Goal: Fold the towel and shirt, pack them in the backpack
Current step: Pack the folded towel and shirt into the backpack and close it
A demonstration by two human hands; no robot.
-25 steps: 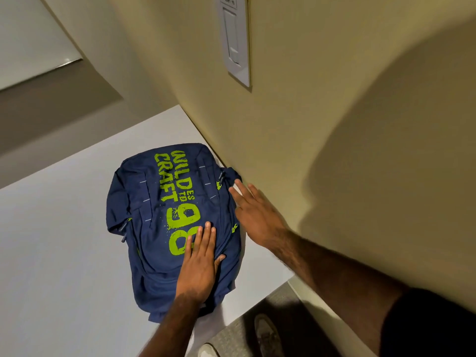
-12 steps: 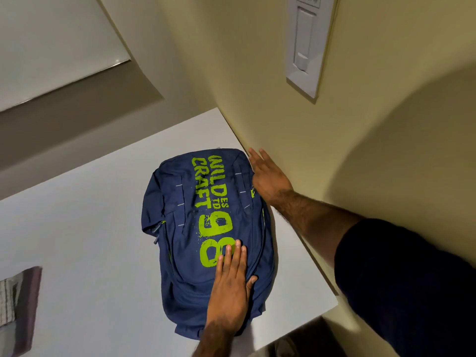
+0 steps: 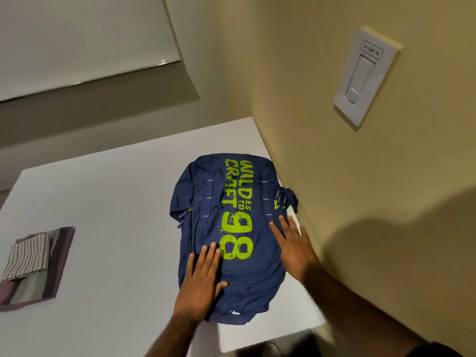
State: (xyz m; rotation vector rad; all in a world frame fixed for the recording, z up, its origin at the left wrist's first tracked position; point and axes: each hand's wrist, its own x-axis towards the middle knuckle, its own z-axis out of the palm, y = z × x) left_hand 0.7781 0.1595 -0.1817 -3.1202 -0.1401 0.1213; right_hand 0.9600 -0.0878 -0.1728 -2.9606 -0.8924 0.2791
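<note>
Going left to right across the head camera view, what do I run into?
Striped folded cloth → left hand → backpack's green 98 → right hand → wall switch.

- Backpack [image 3: 201, 194]: navy blue, with lime-green lettering and a splattered "98", plus thin pale dashes.
- Table [image 3: 103, 202]: white.
- Wall [image 3: 322, 124]: pale yellow.
- Switch [image 3: 363, 76]: white.
- Blind [image 3: 77, 34]: off-white.
- Striped cloth [image 3: 28, 253]: cream with thin dark stripes.
- Purple cloth [image 3: 58, 266]: dull mauve.
</note>
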